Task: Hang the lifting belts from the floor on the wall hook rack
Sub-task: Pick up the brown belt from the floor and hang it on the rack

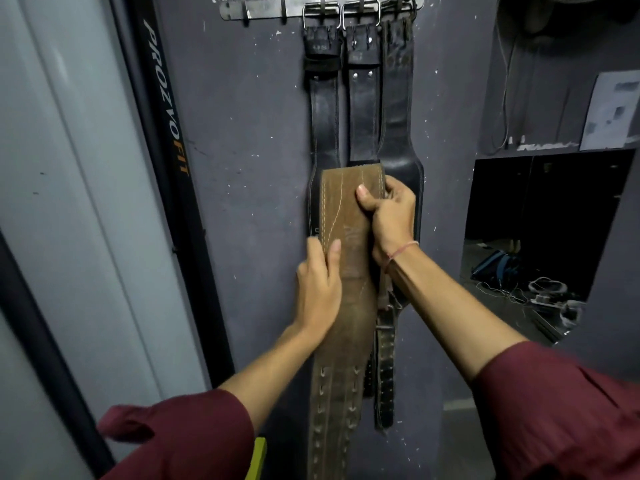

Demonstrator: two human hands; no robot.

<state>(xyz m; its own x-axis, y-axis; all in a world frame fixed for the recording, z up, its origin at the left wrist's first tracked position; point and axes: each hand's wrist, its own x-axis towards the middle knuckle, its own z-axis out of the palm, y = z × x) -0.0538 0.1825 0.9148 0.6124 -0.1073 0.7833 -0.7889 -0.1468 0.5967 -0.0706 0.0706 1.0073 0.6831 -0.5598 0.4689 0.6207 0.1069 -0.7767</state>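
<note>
A brown suede lifting belt (341,216) is folded over and held up against the dark wall, its punched end hanging down past my forearms. My right hand (389,216) grips its right edge near the fold, thumb across the front. My left hand (320,285) holds the left edge lower down, thumb on the suede. A metal hook rack (263,10) runs along the top of the wall. Three black leather belts (360,109) hang from its right-hand hooks by their buckles, directly behind the brown belt.
A black upright frame with PROZVOFIT lettering (166,98) stands left of the wall. To the right, a dark opening (533,209) shows a floor with a blue bag (498,268) and cables. The rack's left hooks carry nothing.
</note>
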